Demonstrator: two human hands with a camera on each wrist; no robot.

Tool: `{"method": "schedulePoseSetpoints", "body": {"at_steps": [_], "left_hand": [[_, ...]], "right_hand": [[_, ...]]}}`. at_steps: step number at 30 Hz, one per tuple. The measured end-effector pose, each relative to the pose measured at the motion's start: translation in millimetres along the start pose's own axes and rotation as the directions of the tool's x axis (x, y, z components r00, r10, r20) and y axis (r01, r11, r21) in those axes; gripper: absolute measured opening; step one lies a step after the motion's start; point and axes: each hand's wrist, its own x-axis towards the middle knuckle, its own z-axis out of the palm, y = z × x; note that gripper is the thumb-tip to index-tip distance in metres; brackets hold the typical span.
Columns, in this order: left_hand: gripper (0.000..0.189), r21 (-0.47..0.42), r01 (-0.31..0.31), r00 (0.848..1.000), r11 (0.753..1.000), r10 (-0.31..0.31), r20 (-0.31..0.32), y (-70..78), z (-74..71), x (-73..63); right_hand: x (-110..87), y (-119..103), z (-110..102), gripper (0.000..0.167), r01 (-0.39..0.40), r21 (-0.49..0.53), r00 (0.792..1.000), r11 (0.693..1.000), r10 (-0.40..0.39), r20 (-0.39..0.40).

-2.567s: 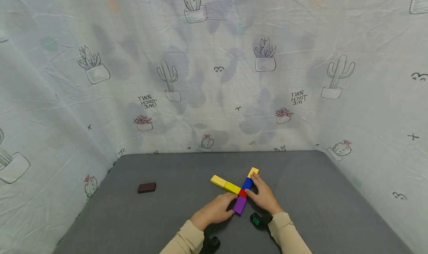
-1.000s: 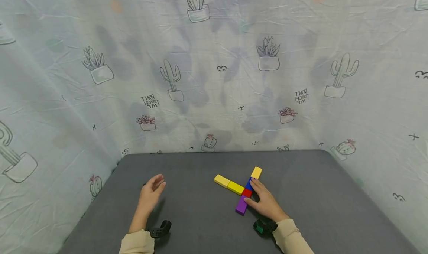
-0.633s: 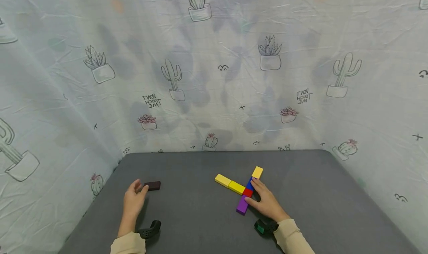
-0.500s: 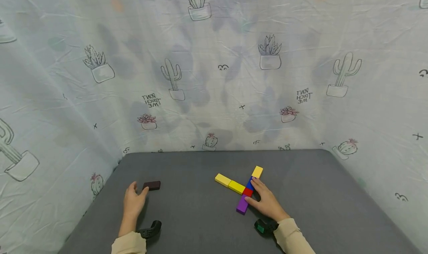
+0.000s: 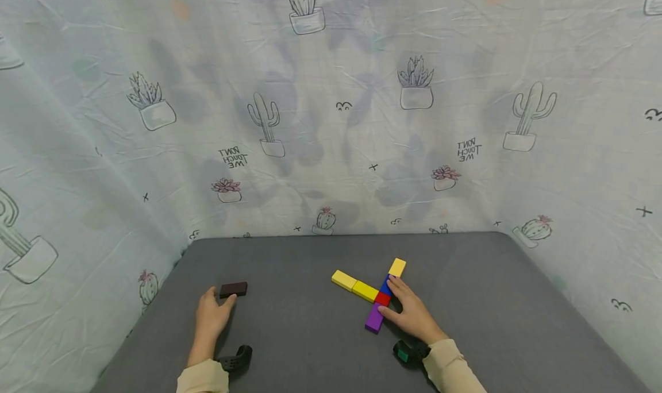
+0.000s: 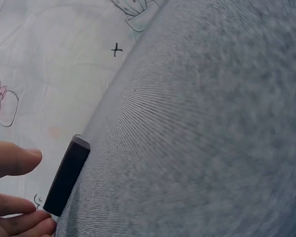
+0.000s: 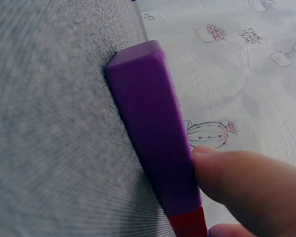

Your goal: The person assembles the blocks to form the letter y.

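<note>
My left hand (image 5: 211,318) is beside a dark brown block (image 5: 234,289) lying flat at the table's left. In the left wrist view, the thumb stands apart from that block (image 6: 68,175), while the fingertips (image 6: 43,228) are at its near end; contact is unclear. A row of a purple block (image 5: 374,320), a red block (image 5: 382,299), a blue block (image 5: 385,285) and a pale yellow block (image 5: 397,266) lies right of centre. My right hand (image 5: 412,312) rests along it, thumb (image 7: 227,173) touching the purple block and fingers at the blue one.
A bright yellow block (image 5: 365,291) and another pale yellow block (image 5: 343,280) branch leftward from the red block. The grey table (image 5: 300,335) ends at a hanging cloth (image 5: 331,151) printed with cacti. Black wrist devices (image 5: 237,359) sit at both wrists.
The left hand has left the coloured blocks and gone left to the dark brown block. The right thumb has shifted from near the red block to the purple one. The blocks keep their arrangement.
</note>
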Motion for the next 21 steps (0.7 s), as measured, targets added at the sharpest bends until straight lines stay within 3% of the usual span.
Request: {"method": "schedulePoseSetpoints", "body": {"at_steps": [12, 21], "left_hand": [[0.067, 0.07, -0.056, 0.998, 0.996, 0.055, 0.017, 6.8, 8.7, 4.1], [0.069, 0.054, -0.015, 1.0, 0.998, 0.016, -0.009, 8.0, 11.6, 3.3]], "right_hand": [[0.3, 0, -1, 0.079, -0.011, 0.007, 1.0, 1.0, 0.011, 0.003], [0.6, 0, -1, 0.079, -0.007, 0.005, 1.0, 1.0, 0.007, 0.011]]}}
